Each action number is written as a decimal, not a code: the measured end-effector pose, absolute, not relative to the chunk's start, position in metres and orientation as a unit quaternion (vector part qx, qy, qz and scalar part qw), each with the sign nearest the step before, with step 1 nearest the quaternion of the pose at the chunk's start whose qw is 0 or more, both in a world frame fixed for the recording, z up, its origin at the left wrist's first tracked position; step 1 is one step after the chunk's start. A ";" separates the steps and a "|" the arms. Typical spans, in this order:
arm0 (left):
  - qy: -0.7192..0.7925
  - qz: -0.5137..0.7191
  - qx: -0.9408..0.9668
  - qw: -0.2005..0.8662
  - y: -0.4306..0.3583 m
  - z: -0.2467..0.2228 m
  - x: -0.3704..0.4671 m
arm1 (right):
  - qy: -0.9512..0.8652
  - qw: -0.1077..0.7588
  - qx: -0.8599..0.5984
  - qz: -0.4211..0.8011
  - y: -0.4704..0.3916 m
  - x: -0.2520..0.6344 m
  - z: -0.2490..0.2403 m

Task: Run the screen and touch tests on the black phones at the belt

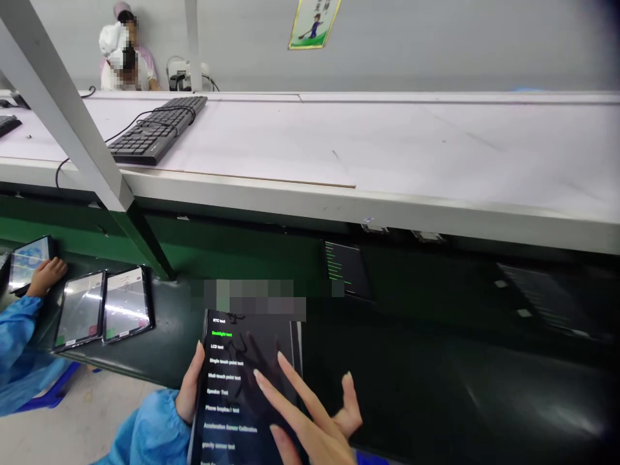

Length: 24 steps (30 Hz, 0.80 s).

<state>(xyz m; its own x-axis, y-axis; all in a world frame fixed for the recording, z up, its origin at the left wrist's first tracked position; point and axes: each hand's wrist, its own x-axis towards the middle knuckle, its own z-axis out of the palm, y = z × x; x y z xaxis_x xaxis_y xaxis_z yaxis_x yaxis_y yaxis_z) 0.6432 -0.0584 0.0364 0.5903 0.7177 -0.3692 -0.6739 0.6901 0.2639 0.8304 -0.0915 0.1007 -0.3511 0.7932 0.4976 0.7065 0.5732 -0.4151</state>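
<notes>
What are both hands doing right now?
Left hand: closed around the tablet's left edge, holding it.
Right hand: open, fingers extended over the screen.

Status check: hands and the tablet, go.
Left hand gripping tablet by its edge. Right hand open, fingertips at the test menu screen. Nothing blocking; co-worker's hand far left on another tablet.

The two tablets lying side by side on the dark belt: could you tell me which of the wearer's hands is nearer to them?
Left. The left hand grips the phone's left edge, nearer the tablets; the right hand hovers over its screen, farther right.
</notes>
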 end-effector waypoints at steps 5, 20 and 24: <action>0.208 0.384 0.058 0.898 -0.062 0.035 0.651 | -0.820 0.323 -0.469 0.049 -0.089 0.828 0.099; 0.153 0.439 0.079 0.882 -0.070 0.008 0.650 | -0.804 0.310 -0.507 -0.001 -0.070 0.832 0.087; 0.165 0.410 0.032 0.897 -0.062 0.022 0.651 | -0.786 0.345 -0.511 0.034 -0.085 0.831 0.100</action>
